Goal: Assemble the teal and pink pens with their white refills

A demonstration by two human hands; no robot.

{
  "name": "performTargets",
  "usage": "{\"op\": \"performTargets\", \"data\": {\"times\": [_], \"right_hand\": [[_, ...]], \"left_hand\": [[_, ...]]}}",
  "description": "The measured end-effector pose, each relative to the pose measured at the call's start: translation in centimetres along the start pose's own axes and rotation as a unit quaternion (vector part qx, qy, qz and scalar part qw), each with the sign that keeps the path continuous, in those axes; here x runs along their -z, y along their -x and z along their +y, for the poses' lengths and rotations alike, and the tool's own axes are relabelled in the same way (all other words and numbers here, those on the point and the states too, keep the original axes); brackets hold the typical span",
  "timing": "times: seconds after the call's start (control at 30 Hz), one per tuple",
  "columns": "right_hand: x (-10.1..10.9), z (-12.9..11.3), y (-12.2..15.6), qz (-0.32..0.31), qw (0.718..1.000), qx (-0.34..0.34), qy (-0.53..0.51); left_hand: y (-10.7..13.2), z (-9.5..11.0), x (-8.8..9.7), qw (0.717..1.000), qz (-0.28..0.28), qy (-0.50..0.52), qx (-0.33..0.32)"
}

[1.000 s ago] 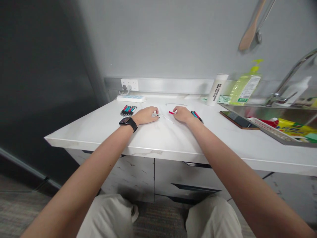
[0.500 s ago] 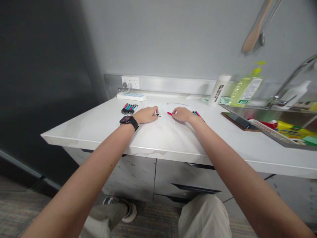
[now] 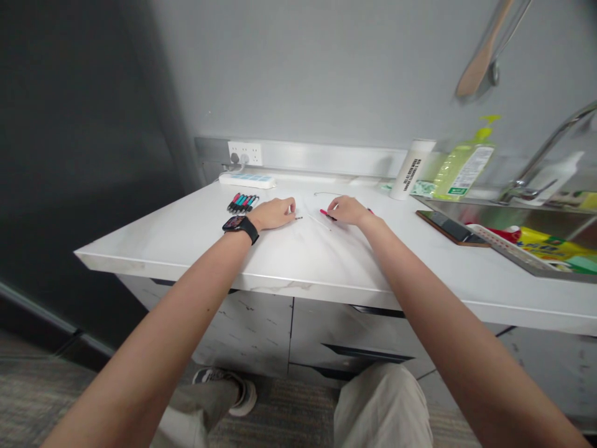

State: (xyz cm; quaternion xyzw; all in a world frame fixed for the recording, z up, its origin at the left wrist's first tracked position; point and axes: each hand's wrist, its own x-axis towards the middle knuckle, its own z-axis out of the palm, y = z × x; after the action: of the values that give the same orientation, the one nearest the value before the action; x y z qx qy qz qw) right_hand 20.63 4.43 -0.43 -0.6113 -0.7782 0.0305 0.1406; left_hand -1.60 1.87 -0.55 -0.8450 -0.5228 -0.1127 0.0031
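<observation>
Had the left hand (image 3: 275, 214) curled, fingers pressed together, just beside a tiny black pen tip (image 3: 298, 218) on the white counter (image 3: 186, 239); right hand (image 3: 347, 210) pinching a red pen piece (image 3: 327, 214).

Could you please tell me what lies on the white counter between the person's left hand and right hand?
In the head view, a small dark pen part and a thin white stick lie between the left hand and the right hand.

Far left: your pens (image 3: 241, 203), black, banded red and teal. Centre: your red pen barrel (image 3: 328, 214). Near: your countertop (image 3: 153, 249), white with faint grey veining.
</observation>
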Motion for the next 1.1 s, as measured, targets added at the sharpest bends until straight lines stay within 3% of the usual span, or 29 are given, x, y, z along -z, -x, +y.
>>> {"op": "performTargets", "data": {"times": [0.23, 0.43, 0.63, 0.73, 0.83, 0.97, 1.1], "right_hand": [[0.3, -0.4, 0.7, -0.019, 1.0, -0.012, -0.001], [0.5, -1.0, 0.9, 0.034, 0.993, 0.11, -0.031], [0.0, -1.4, 1.2, -0.047, 0.984, 0.159, -0.072], [-0.3, -1.4, 1.1, -0.049, 0.981, 0.168, -0.086], [-0.5, -1.4, 0.9, -0.043, 0.976, 0.183, -0.107], [-0.6, -1.4, 0.8, -0.058, 0.968, 0.194, -0.148], [-0.6, -1.6, 0.9, -0.077, 0.959, 0.204, -0.181]], "left_hand": [[-0.1, -0.1, -0.2, 0.997, 0.018, -0.007, -0.069], [-0.1, 0.2, -0.2, 0.997, 0.013, -0.004, -0.076], [-0.6, -0.2, -0.8, 0.996, 0.021, -0.004, -0.089], [-0.7, -0.2, -0.8, 0.995, 0.032, 0.0, -0.093], [-0.4, -0.1, -0.6, 0.997, 0.04, 0.002, -0.059], [0.1, 0.1, 0.0, 1.0, -0.001, -0.002, 0.02], [0.4, 0.2, 0.3, 0.999, -0.024, -0.003, 0.037]]}}
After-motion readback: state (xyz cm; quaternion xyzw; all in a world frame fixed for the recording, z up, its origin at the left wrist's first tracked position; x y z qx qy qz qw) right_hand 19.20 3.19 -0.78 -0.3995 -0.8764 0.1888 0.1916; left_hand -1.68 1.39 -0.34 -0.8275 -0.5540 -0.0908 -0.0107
